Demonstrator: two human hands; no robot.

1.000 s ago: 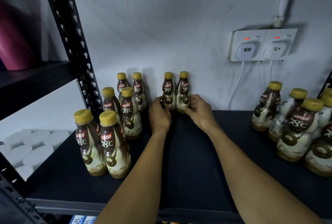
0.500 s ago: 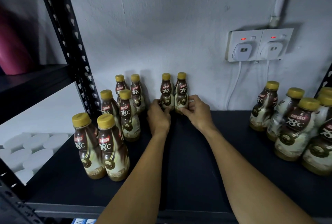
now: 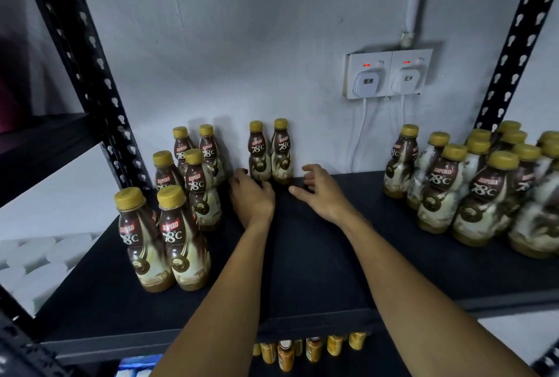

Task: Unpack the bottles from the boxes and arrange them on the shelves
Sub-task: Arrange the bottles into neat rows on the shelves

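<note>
At the far middle of the dark shelf [image 3: 302, 261], a pair of bottles [image 3: 270, 152] with yellow caps stands upright against the white wall, the two side by side and touching. The left hand [image 3: 252, 198] lies low on the shelf just before the left bottle of the pair, its fingers loosely bent and its fingertips at that bottle's foot; whether they touch it cannot be told, and it has hold of nothing. The right hand [image 3: 320, 195] hovers near the right bottle, apart from it, fingers relaxed and spread, thumb pointing left, also holding nothing.

To the left a group of six bottles [image 3: 184, 225] stands in three rows of two running from near to far, close beside the left forearm. To the right a crowd of bottles [image 3: 459, 192] fills the shelf end, partly blurred. On the wall above sits a double socket [image 3: 388, 74] with two white plugs and red lights; its cables [image 3: 360, 134] drop behind the shelf. Black perforated posts, a left post [image 3: 99, 89] and a right post [image 3: 511, 43], frame the bay. Below the near edge, small bottles [image 3: 302, 346] show on a lower level, and white blocks [image 3: 33, 258] lie far left
</note>
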